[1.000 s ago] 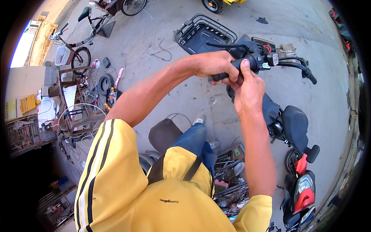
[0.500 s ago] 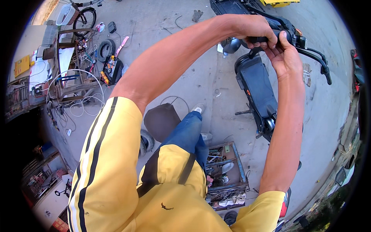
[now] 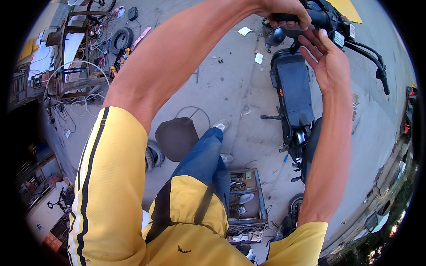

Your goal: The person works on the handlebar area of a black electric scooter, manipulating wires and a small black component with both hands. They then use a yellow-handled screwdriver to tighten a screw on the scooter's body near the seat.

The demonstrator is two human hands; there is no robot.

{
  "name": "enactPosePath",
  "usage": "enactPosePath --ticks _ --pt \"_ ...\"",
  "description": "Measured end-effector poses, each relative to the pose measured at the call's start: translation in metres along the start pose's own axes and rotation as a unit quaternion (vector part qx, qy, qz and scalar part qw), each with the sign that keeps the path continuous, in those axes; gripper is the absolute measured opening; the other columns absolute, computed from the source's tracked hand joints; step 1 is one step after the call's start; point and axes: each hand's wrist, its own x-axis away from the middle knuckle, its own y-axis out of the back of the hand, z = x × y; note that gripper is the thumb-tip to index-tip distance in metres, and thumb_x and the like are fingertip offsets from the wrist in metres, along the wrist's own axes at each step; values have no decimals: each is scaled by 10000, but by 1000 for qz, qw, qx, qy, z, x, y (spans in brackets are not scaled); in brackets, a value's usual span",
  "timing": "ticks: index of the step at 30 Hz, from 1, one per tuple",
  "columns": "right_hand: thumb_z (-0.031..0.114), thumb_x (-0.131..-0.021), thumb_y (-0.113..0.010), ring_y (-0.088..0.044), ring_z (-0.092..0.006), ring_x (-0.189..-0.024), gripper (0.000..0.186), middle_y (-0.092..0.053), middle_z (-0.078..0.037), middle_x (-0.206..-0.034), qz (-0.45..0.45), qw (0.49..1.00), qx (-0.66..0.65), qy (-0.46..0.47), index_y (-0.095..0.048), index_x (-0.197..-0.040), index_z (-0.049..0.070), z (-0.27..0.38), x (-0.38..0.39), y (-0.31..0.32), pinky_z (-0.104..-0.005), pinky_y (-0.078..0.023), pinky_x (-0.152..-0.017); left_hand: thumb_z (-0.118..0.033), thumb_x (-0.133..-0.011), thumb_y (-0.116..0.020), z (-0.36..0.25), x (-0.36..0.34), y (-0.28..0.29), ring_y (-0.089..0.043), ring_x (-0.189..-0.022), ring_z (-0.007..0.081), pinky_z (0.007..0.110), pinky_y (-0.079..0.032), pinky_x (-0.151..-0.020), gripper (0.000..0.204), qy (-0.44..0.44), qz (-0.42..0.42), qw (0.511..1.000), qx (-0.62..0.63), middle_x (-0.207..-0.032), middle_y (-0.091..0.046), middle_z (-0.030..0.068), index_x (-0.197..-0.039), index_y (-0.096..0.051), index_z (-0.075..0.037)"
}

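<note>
My left hand (image 3: 288, 9) is wrapped round a black handlebar grip (image 3: 319, 18) of a black electric scooter (image 3: 293, 88) at the upper right. Just below that grip, my right hand (image 3: 329, 62) is palm up with its fingers apart and nothing in them. Its thumb tip is close to the switch housing (image 3: 338, 39); I cannot tell whether they touch. On the far side, the other handlebar grip (image 3: 382, 80) is free. A dark rounded mirror or cover (image 3: 275, 37) hangs below my left hand.
A metal toolbox trolley (image 3: 262, 195) with tools stands by my legs. Left of them are a dark stool seat (image 3: 176, 138) and small tyres (image 3: 153, 155). A cluttered workbench (image 3: 73, 53), a tyre (image 3: 121, 40) and loose cables lie at the upper left.
My right hand's fingers have come away from the left hand and spread out. The left hand keeps its hold on the grip. The whole view has shifted, and more of the scooter shows.
</note>
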Motion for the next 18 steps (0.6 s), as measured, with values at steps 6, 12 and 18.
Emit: enactPosePath --ticks 6,12,18 --pt "287 -1092 -611 -663 -247 -1229 521 -679 -155 -1354 -25 997 65 -40 -543 -1465 -70 -71 10 42 -378 -517 -1000 -140 -797 -708 34 43 49 -502 -415 125 288 -391 -388 166 65 -47 996 -33 -583 -570 33 -670 -649 -49" --pt "341 -1080 -640 -644 -230 -1252 566 -672 -133 -1375 -162 970 132 -128 -541 -1482 -45 -182 35 169 -376 -502 -1008 -146 -800 -715 95 67 79 -528 -458 111 269 -413 -416 112 82 -43 996 1 -610 -577 19 -786 -669 -45" --pt "313 -1069 -657 -652 -185 -1169 520 -709 -91 -1309 -246 923 231 -186 -573 -1463 -16 -236 95 266 -362 -492 -981 -133 -780 -746 105 82 79 -556 -508 92 258 -427 -441 167 98 -105 990 -5 -678 -632 26 -891 -670 -34"
